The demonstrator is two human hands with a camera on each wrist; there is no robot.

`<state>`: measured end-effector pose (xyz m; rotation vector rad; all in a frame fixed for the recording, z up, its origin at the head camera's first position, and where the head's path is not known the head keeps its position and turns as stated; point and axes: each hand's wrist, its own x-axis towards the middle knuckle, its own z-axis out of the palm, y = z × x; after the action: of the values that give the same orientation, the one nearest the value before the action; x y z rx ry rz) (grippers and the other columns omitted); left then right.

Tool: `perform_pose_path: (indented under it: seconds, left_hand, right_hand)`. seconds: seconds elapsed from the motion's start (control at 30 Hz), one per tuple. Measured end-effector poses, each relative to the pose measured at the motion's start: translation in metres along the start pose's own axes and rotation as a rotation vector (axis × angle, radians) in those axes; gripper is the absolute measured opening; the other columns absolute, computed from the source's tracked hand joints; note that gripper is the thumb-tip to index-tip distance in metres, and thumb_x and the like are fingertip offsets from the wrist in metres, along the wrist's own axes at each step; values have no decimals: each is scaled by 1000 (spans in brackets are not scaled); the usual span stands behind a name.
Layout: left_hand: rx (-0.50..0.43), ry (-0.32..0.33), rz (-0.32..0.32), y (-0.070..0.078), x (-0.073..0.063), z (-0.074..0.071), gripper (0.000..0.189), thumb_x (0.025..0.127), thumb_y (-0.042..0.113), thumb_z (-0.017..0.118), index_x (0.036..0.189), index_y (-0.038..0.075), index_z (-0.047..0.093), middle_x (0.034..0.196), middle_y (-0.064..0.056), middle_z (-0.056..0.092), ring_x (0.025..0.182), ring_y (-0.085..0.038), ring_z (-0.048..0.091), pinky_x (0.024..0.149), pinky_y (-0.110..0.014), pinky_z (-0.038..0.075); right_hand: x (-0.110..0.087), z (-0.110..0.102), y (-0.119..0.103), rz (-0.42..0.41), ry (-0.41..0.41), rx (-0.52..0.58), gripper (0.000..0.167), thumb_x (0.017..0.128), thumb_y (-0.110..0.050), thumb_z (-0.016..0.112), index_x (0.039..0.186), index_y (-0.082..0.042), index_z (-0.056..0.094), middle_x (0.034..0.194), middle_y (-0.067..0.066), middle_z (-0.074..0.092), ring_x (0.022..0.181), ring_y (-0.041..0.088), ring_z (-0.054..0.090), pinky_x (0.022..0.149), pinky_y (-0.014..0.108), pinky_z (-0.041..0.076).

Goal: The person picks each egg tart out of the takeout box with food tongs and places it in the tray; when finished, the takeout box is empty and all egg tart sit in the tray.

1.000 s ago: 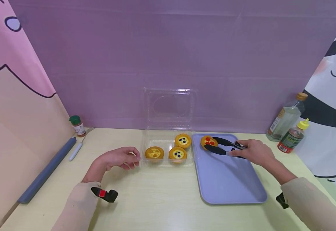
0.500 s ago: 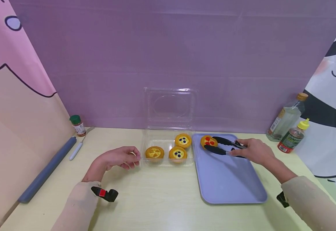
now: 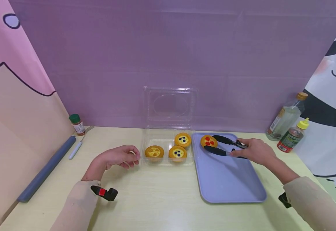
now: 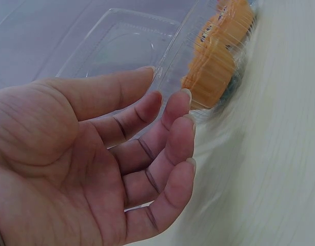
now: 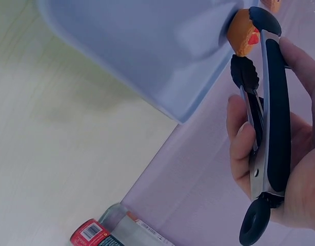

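Note:
My right hand (image 3: 256,151) grips black-tipped metal tongs (image 3: 218,150). The tips of the tongs stand on either side of an egg tart with red topping (image 3: 208,141), at the far left corner of the lilac tray (image 3: 228,179). In the right wrist view, that tart (image 5: 240,32) lies between the spread tips. My left hand (image 3: 121,157), fingers loosely bent, is at the left edge of a clear plastic container (image 3: 168,131); whether the fingertips touch it, I cannot tell. Inside are two blueberry-topped tarts (image 3: 182,140) and one yellow-topped tart (image 3: 154,152).
The container's clear lid (image 3: 170,106) stands raised against the purple backdrop. At right are a glass bottle (image 3: 286,118) and a yellow-capped bottle (image 3: 293,136). A green-capped jar (image 3: 77,124), a light-handled utensil (image 3: 75,150) and a blue-grey roll (image 3: 48,168) lie left.
The tongs' tips look slightly wider apart around the red-topped tart. The left hand, container and tray stay in place.

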<state>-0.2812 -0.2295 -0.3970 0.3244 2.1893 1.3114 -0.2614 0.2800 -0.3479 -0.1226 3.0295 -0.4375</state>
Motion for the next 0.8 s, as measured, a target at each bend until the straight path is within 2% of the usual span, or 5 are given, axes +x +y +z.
perform_pose_path:
  seconds: [0.33, 0.57, 0.67, 0.73, 0.8]
  left_hand:
    - [-1, -4, 12, -1, 0, 2, 19, 101, 22, 58, 110, 5, 56, 104, -13, 66, 90, -24, 63, 78, -35, 53]
    - [-2, -4, 8, -3, 0, 3, 20, 100, 21, 58, 110, 4, 57, 103, -13, 66, 91, -25, 63, 78, -35, 53]
    - [3, -2, 6, -2, 0, 1, 19, 100, 21, 58, 109, 5, 56, 103, -11, 67, 92, -25, 63, 79, -35, 53]
    - [2, 1, 1, -1, 0, 0, 18, 100, 21, 58, 109, 5, 57, 102, -11, 67, 92, -25, 63, 80, -36, 53]
    - [5, 3, -3, 0, 0, -1, 17, 100, 21, 58, 108, 6, 57, 102, -9, 67, 92, -25, 63, 80, -35, 53]
  right_hand:
    - [-4, -1, 1, -11, 12, -11, 100, 76, -70, 73, 148, -6, 47, 64, -1, 44, 61, 16, 42, 51, 31, 28]
    - [-13, -12, -3, -21, 31, -6, 105, 75, -73, 71, 150, -5, 44, 69, 0, 48, 63, 16, 44, 50, 31, 28]
    - [-17, -19, -4, -22, 57, -16, 107, 75, -75, 70, 151, -6, 42, 98, 16, 69, 77, 25, 60, 51, 31, 35]
    - [-19, -23, -4, -20, 75, -31, 108, 75, -77, 68, 152, -7, 41, 127, 24, 65, 96, 34, 65, 53, 30, 41]
    - [-21, -27, -6, -20, 94, -40, 108, 75, -79, 66, 152, -8, 41, 144, 28, 52, 112, 42, 63, 56, 31, 46]
